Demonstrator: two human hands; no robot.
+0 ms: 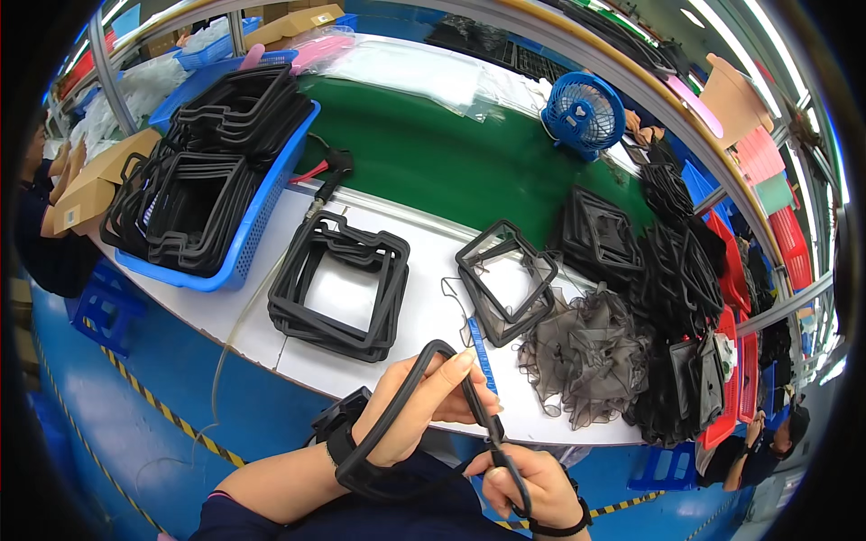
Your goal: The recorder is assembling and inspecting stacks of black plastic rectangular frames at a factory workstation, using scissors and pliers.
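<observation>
My left hand (410, 406) is closed round a black rectangular frame (374, 460) with rounded corners, held tilted above the table's front edge. The fingers of my right hand (532, 487) are wrapped round what look like black scissors (512, 478), whose blades meet the right side of the frame. Just beyond my left fingertips lies a blue strip with markings (481, 352) and a thin bent wire. Farther off, a stack of black frames (383, 329) rests on the white tabletop. A few frames with sheer dark mesh (496, 316) lie to the right of it.
A blue basket (244, 257) heaped with black frames stands at the left. Ruffled dark mesh pieces (586, 361) pile up at the right, beside more frames (600, 234). A blue fan (585, 113) sits across the green belt (415, 144). A hose with a black nozzle (336, 171) crosses the table.
</observation>
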